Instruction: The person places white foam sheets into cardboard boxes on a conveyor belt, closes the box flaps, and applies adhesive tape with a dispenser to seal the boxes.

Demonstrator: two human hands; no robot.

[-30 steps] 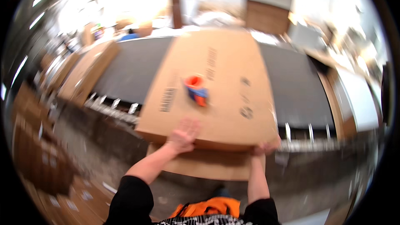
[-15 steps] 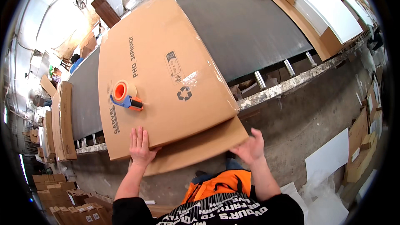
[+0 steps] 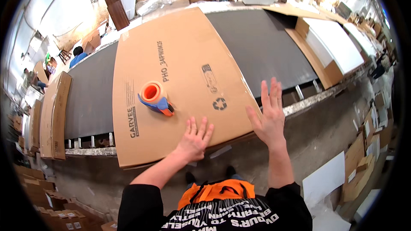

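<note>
A large flat cardboard box [image 3: 184, 68] lies across the conveyor, its near edge jutting past the conveyor's rail. On its top rests a tape dispenser [image 3: 156, 100], blue and orange with a roll of tape. My left hand [image 3: 195, 141] lies with fingers apart on the box top near the front edge, holding nothing. My right hand [image 3: 269, 117] is at the box's right front corner, its fingers stretched out and nothing in them; whether it touches the corner I cannot tell. The lower flap is no longer visible at the front.
Dark conveyor belt [image 3: 261, 47] runs on both sides of the box, with metal rollers [image 3: 299, 92] along its near rail. An open carton with white panels [image 3: 336, 45] sits at the right, another box [image 3: 55, 115] at the left. Cardboard and a white sheet [image 3: 324, 179] lie on the floor.
The front flap that jutted out and was in my right hand is now out of sight under the box front. My left hand has moved right across the top; my right hand has let go and risen.
</note>
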